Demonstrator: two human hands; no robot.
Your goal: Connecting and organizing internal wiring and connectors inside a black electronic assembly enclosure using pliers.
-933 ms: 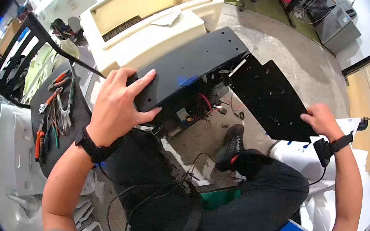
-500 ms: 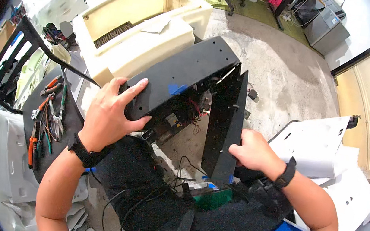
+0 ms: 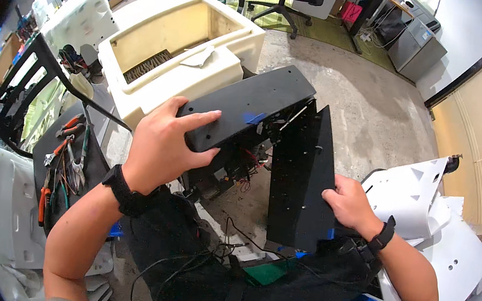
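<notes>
Right of the long black metal housing [image 3: 253,100], a flat black panel [image 3: 303,186].
Left hand [image 3: 162,149] clasps the housing's near end, fingers spread; right hand [image 3: 351,204] pinches the panel's outer edge; steady bracing seems wise.

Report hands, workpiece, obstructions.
Left hand on boxy black housing. Right hand gripping wide black panel at edge. Housing interior exposed. Thin black cables over lap, perhaps obstructing.

This looks like a workshop: pliers [image 3: 75,171], bare concrete floor [image 3: 374,110], wired black housing [image 3: 247,104].
</notes>
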